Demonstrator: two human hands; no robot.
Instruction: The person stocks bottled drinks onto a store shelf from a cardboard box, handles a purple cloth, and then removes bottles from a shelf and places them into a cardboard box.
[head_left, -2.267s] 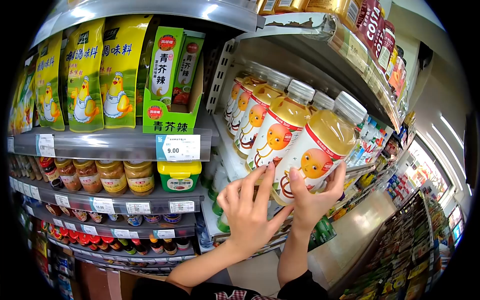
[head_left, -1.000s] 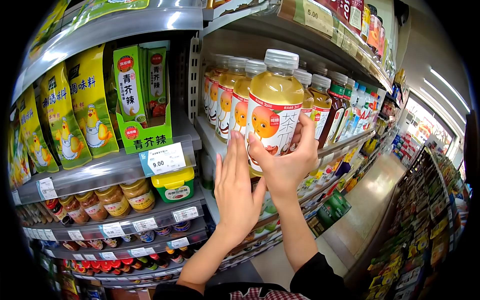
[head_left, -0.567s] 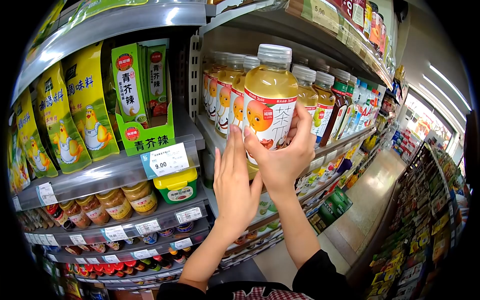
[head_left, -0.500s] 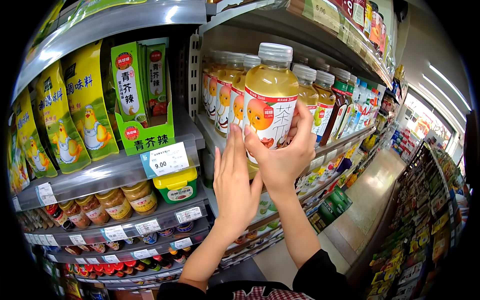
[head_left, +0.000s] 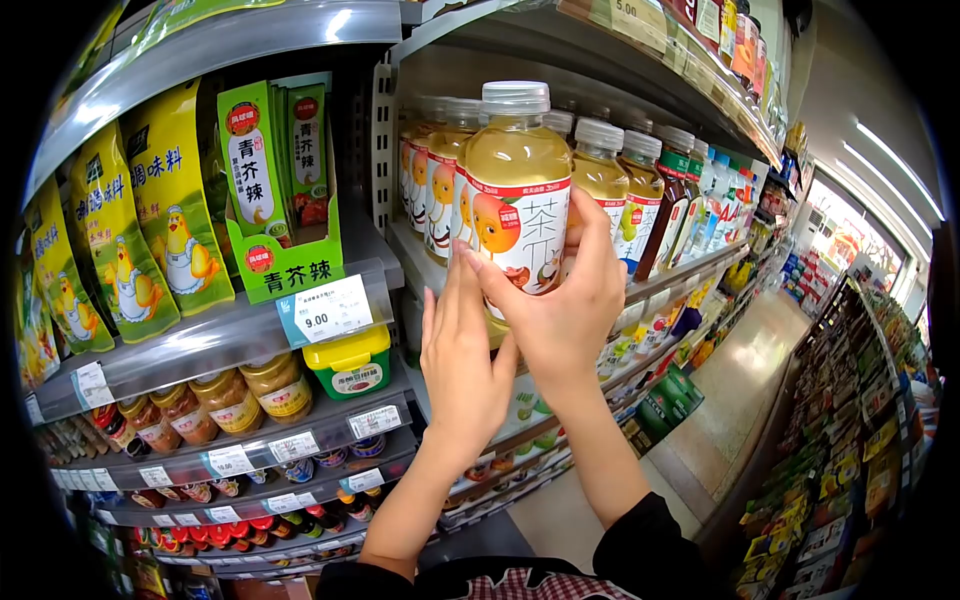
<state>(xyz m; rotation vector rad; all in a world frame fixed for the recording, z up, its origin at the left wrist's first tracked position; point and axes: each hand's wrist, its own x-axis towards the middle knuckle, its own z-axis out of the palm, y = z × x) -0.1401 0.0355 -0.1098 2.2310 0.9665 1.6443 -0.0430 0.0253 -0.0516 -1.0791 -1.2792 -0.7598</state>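
A clear-capped bottle of pale yellow drink point(head_left: 515, 165), with a red-edged white label, stands nearly upright at the front of the bottle row. My right hand point(head_left: 560, 300) is wrapped round its lower right side, thumb across the front of the label. Against its lower left side rests my left hand point(head_left: 465, 350), fingers stretched upward and lying together, thumb apart. The bottle's base is hidden behind my hands. Similar bottles point(head_left: 442, 190) stand behind it on the left, and another yellow bottle point(head_left: 600, 170) is just to its right.
Yellow seasoning pouches point(head_left: 180, 215) and a green box point(head_left: 295, 265) fill the left shelf, above jars point(head_left: 275, 388) and a yellow-lidded tub point(head_left: 350, 365). Dark-capped bottles point(head_left: 668, 200) continue rightward. An upper shelf edge point(head_left: 690, 75) overhangs. The aisle floor point(head_left: 735, 390) runs back beside another rack point(head_left: 840, 480).
The front bottle, tilted in the row earlier, now appears more upright and forward in my right hand. Lately bottle and right hand have shifted slightly left. My left hand's fingers have come together.
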